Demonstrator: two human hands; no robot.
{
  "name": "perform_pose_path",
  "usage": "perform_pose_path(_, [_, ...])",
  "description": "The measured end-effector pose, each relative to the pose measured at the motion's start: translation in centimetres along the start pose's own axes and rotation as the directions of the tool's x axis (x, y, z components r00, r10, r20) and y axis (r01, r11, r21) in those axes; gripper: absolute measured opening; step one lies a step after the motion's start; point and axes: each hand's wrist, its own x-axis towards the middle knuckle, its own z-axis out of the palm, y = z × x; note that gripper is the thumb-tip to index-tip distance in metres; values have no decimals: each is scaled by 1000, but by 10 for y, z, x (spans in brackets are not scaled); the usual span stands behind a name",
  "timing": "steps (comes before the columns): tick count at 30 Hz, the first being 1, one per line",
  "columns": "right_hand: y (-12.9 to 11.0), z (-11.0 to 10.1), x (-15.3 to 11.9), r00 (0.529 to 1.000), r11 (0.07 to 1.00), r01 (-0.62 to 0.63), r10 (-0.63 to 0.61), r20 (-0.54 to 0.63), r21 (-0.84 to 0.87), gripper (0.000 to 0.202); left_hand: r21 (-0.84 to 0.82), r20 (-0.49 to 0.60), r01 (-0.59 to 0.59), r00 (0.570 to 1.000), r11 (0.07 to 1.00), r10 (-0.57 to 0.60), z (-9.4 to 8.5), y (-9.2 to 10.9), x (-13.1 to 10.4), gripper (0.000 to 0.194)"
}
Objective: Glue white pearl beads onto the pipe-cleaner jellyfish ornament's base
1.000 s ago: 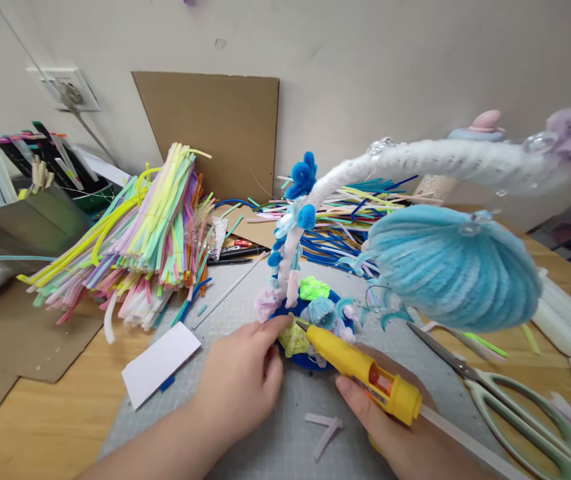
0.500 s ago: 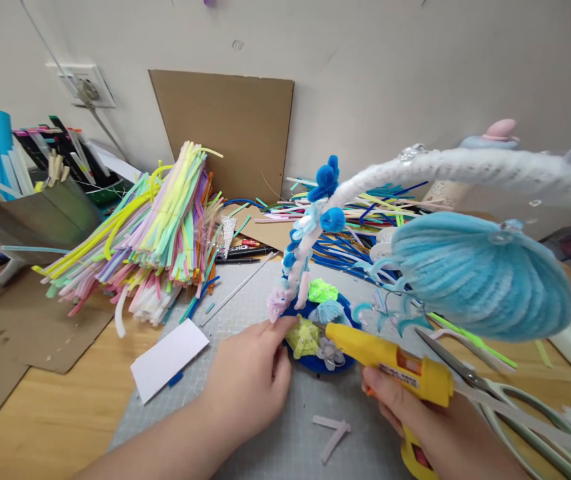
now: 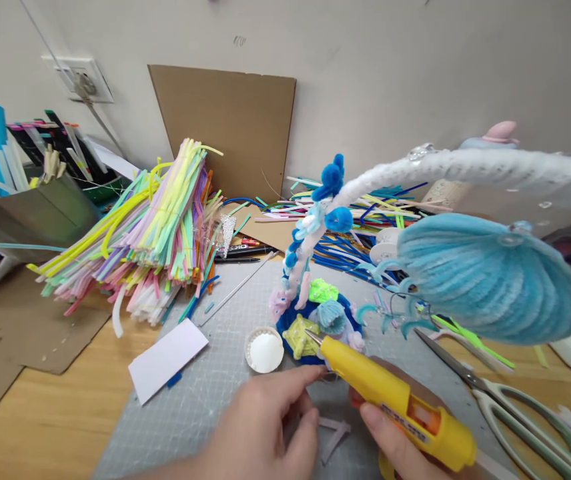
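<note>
My right hand [image 3: 398,437] is wrapped round a yellow hot glue gun [image 3: 390,393]. Its metal nozzle points at a yellow-green fuzzy star [image 3: 299,337] on a dark blue base [image 3: 285,323] and appears to touch or nearly touch it. My left hand [image 3: 270,420] is in front of the base, index finger stretched toward its front edge and thumb apart; nothing shows in it. A light-blue shell [image 3: 330,316] and a bright green piece [image 3: 323,291] also sit on the base. From it rises a white fuzzy arch [image 3: 415,170], with a large blue shell shade [image 3: 485,273] hanging at right.
A small round tub with white contents [image 3: 264,351] stands left of the base. Scissors [image 3: 510,413] lie at right, white card [image 3: 168,360] at left. Bundled pipe cleaners [image 3: 165,227] and loose ones [image 3: 350,253] lie behind, with cardboard [image 3: 225,127] against the wall.
My left hand has moved off the star, toward me and right, uncovering the white tub. The glue gun's nozzle has shifted left and slightly down, over the star.
</note>
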Motion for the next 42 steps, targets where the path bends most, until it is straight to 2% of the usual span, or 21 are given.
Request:
perform_pose_path(3, [-2, 0, 4, 997, 997, 79, -79, 20, -22, 13, -364, 101, 135, 989, 922, -104, 4, -3, 1, 57])
perform_pose_path(6, [0, 1, 4, 995, 995, 98, -97, 18, -15, 10, -474, 132, 162, 985, 866, -111, 6, -4, 1, 61])
perform_pose_path(9, [1, 2, 3, 992, 992, 124, -124, -27, 6, 11, -419, 175, 144, 982, 896, -76, 5, -2, 1, 58])
perform_pose_path(11, [3, 3, 3, 993, 993, 119, -120, 20, 24, 12, -362, 234, 111, 972, 925, -25, 4, -2, -1, 57])
perform_pose_path(14, [9, 6, 4, 993, 996, 73, -78, 89, 54, 17, -273, 311, 26, 948, 962, 63, 3, -6, -2, 59])
perform_pose_path(18, [11, 9, 2, 997, 997, 10, -16, 78, 76, 22, -145, 365, -122, 916, 982, 168, 2, -16, -1, 67])
perform_pose_path(21, [4, 11, 0, 995, 989, -73, 64, 72, 128, 25, -88, 412, -164, 892, 982, 186, 3, -22, 2, 72])
perform_pose_path(26, [-1, 12, -3, 986, 973, -163, 166, -3, 164, 32, -93, 389, -118, 910, 989, 145, 3, -19, 4, 60])
perform_pose_path(28, [3, 11, -3, 965, 953, -260, 262, 3, 154, 36, -126, 411, -114, 898, 985, 157, 2, -14, 3, 60])
perform_pose_path(30, [7, 10, -1, 925, 907, -380, 367, 99, 182, 44, -162, 421, -112, 891, 980, 171, 1, -11, 2, 67])
perform_pose_path(33, [9, 10, 2, 888, 826, -445, 357, 290, 345, 52, -155, 299, -80, 946, 985, 124, 2, -8, 0, 69])
perform_pose_path(36, [6, 13, 5, 869, 732, -474, 301, 393, 489, 53, -145, 200, -24, 978, 989, 53, 4, -7, -1, 55])
perform_pose_path(39, [5, 14, 5, 827, 644, -550, 328, 457, 532, 55, -228, 141, 43, 990, 973, -11, 7, -5, 2, 35])
perform_pose_path(42, [8, 14, 4, 793, 637, -587, 327, 515, 500, 62, -358, 83, 186, 982, 915, -167, 11, -3, 5, 29])
